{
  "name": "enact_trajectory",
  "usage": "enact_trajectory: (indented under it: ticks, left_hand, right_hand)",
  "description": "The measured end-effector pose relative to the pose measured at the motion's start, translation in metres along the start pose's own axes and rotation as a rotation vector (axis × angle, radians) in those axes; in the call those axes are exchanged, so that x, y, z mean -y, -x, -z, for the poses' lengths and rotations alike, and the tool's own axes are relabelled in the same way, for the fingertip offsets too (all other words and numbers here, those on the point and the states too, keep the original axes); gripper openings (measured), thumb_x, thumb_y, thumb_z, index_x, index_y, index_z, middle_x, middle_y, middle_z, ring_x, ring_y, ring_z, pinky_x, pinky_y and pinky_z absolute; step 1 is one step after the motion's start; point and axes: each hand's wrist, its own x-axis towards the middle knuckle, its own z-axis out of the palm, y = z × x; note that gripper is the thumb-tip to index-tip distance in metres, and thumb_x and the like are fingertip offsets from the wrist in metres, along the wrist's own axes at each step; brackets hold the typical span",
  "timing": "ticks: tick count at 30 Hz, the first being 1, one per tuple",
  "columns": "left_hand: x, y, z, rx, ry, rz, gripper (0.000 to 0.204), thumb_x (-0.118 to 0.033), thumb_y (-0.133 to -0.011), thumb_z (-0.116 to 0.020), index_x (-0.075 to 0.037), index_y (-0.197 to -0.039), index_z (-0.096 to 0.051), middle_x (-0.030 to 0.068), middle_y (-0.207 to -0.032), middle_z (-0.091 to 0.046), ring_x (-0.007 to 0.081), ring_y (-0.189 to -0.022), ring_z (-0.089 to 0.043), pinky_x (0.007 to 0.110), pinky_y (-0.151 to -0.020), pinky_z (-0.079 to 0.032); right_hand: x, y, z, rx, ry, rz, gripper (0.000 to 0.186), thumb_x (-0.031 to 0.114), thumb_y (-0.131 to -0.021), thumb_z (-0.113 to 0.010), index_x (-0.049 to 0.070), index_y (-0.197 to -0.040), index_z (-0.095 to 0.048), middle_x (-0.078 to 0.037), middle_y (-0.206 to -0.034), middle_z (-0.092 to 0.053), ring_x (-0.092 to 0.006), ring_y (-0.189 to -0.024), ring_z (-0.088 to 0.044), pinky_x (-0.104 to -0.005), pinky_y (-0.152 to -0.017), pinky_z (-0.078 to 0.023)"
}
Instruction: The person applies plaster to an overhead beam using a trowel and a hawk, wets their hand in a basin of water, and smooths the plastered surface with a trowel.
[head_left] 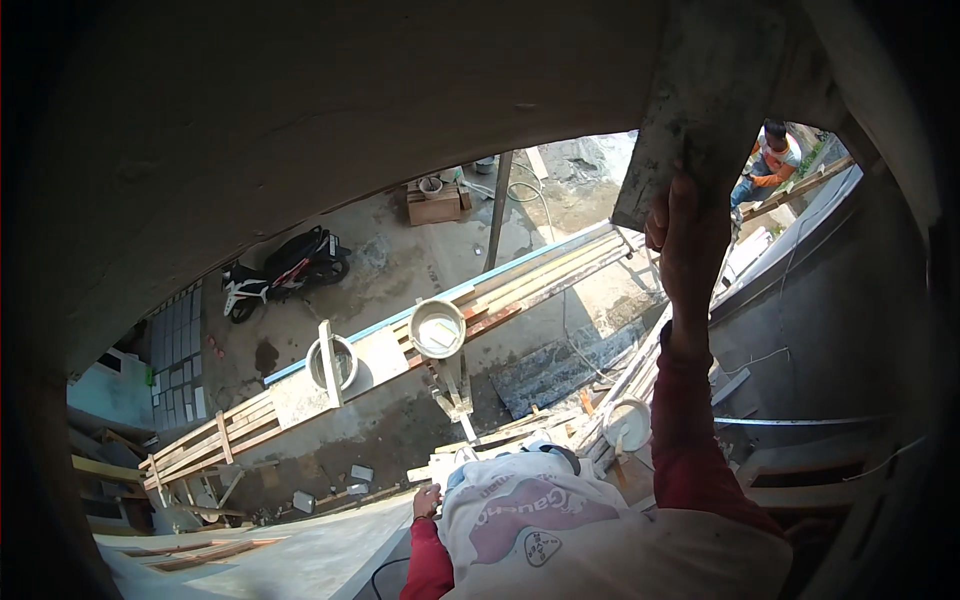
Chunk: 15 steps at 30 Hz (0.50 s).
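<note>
Raised high in front of me, my right hand (690, 235) grips a long, flat, grey-smeared plastering float (705, 95). The float is at the pale overhead surface (350, 110); whether it touches that surface I cannot tell. Low down beside my shirt is my left hand (427, 500), its fingers curled in. Anything inside them is too small to make out. Both arms wear red sleeves.
Below runs a scaffold of long planks (540, 275), carrying a round bucket (437, 328) and another bucket (332, 362) with a board across it. A motorbike (285, 272) stands on the ground. Another person (775, 160) is at the far right. A post (498, 210) rises behind the planks.
</note>
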Motion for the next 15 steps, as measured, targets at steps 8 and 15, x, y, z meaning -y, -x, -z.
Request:
enact_trajectory:
  ticks: [8, 15]
  left_hand:
    - [0.019, -0.029, -0.022, -0.027, -0.115, 0.088, 0.053, -0.046, -0.073, -0.064, -0.005, -0.107, -0.066, 0.0161, -0.101, -0.067, 0.0253, -0.097, -0.063, 0.034, -0.086, -0.048]
    - [0.006, -0.035, -0.051, -0.148, 0.028, 0.044, 0.047, -0.047, -0.073, -0.062, -0.013, -0.106, -0.067, 0.0158, -0.107, -0.066, 0.0299, -0.103, -0.061, 0.036, -0.09, -0.046]
  right_hand:
    - [-0.033, 0.081, 0.008, 0.108, 0.433, 0.375, 0.026, 0.009, -0.085, -0.063, 0.001, -0.1, -0.043, -0.007, -0.081, -0.056, -0.0116, -0.069, -0.053, -0.0225, -0.064, -0.042]
    - [-0.014, 0.201, -0.164, 0.976, 0.146, 0.206, 0.025, 0.019, -0.095, -0.048, -0.002, -0.105, -0.058, -0.024, -0.097, -0.061, -0.0405, -0.093, -0.057, -0.046, -0.082, -0.043]
